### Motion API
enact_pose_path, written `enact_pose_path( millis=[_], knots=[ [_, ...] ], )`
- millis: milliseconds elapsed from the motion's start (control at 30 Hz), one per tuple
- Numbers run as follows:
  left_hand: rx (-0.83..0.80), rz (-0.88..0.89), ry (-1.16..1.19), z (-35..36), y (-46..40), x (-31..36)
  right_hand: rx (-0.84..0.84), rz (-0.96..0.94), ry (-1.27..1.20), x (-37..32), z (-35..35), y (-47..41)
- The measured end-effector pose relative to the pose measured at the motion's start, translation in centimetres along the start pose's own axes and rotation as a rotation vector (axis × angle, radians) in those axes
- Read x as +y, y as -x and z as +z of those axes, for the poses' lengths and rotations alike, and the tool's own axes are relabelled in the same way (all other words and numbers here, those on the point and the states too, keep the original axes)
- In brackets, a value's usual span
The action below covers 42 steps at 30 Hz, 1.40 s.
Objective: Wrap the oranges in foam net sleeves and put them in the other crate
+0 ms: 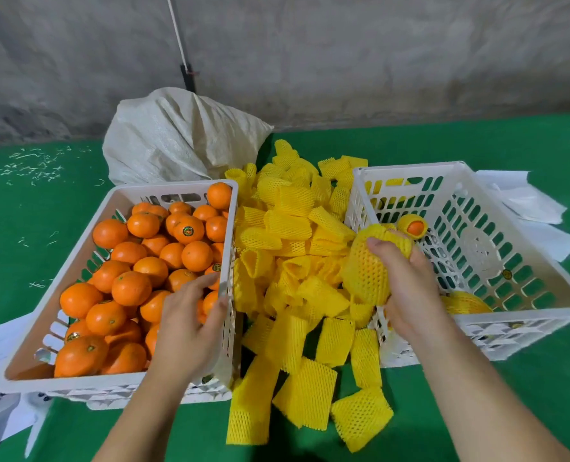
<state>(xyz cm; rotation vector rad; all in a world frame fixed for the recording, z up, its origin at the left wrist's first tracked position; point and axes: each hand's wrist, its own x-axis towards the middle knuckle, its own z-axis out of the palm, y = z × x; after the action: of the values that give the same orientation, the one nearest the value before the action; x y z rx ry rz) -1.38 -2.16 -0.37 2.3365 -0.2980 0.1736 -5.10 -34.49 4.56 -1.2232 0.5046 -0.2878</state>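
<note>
An orange wrapped in a yellow foam net sleeve (367, 268) is gripped by the curled fingers and thumb of the right hand (407, 288), held above the near left corner of a white slatted plastic crate (543, 261). The left hand (187, 325) is stretched out with relaxed, nearly straight fingers over the right edge of a second white plastic crate (43, 295); nothing is held in it, and whether the fruit is touched cannot be told. That left crate is filled with bare, glossy oranges (137, 261), some marked with small round stickers. In the right crate, two more sleeved oranges are seen: one at the far left side (412, 226), its orange end exposed, and one at the near wall (465, 303). Between the two crates, a loose heap of empty yellow foam net sleeves (297, 278) is spread over a green table covering (477, 411). Behind the heap, a crumpled white woven sack (177, 135) is set against a grey wall (343, 45). White paper sheets (530, 208) are tucked under both crates.
</note>
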Motion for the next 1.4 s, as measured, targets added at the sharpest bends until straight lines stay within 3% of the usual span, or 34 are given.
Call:
enact_pose_path(
  millis=[67, 133, 233, 300, 533, 633, 700, 767, 833, 900, 967, 1067, 1133, 1200, 1300, 1400],
  knots=[
    [-0.108, -0.168, -0.147, -0.5, -0.9, -2.7, 0.191, -0.06, 0.039, -1.0, -2.9, -2.7],
    [-0.373, -0.309, -0.277, -0.2, -1.5, -3.4, 0.378, -0.065, 0.078, -0.8, -4.9, -4.7],
    [-0.609, -0.338, -0.49, 0.7, -1.9, -2.9, 0.537, 0.053, 0.098, 0.5, -6.6, -6.3],
    [-0.62, -0.336, -0.564, 1.1, -2.3, -3.2, 0.533, 0.103, 0.08, 1.3, -7.2, -7.1],
    [-0.659, -0.374, -0.437, 0.8, -2.3, -3.3, 0.509, 0.058, 0.143, 1.6, -7.2, -7.5],
    [-0.734, -0.397, -0.41, -0.1, -2.5, -3.8, 0.45, 0.009, 0.393, 1.9, -6.8, -7.1],
    [-0.703, -0.42, -0.357, -0.7, -2.5, -3.8, 0.358, -0.101, 0.72, 2.3, -6.4, -6.7],
    [-0.61, -0.401, -0.303, -1.0, -2.2, -3.9, 0.246, -0.328, 1.022, 2.6, -5.8, -6.0],
    [-0.473, -0.378, -0.241, -1.7, -2.0, -3.8, 0.102, -0.583, 1.215, 3.1, -4.7, -5.0],
    [-0.282, -0.375, -0.172, -2.5, -2.1, -3.5, -0.094, -0.686, 1.308, 4.2, -3.0, -3.9],
    [-0.079, -0.355, -0.096, -3.0, -2.3, -2.9, -0.354, -0.596, 1.414, 6.2, -1.0, -3.5],
    [0.117, -0.257, 0.107, -2.3, -2.1, -0.4, -0.562, -0.224, 1.553, 9.4, 0.6, -4.9],
    [0.14, -0.207, 0.285, -1.0, -1.6, 1.6, -0.619, 0.017, 1.634, 10.7, 0.8, -5.8],
    [0.091, -0.192, 0.46, 0.8, -0.9, 3.3, -0.654, 0.128, 1.7, 11.4, 0.7, -5.9],
    [-0.055, -0.207, 0.669, 3.4, 0.1, 4.2, -0.487, -0.048, 1.497, 10.9, 1.5, -4.9],
    [-0.152, -0.232, 0.752, 4.8, 0.5, 4.0, -0.383, -0.091, 0.867, 8.5, 3.1, -2.5]
  ],
)
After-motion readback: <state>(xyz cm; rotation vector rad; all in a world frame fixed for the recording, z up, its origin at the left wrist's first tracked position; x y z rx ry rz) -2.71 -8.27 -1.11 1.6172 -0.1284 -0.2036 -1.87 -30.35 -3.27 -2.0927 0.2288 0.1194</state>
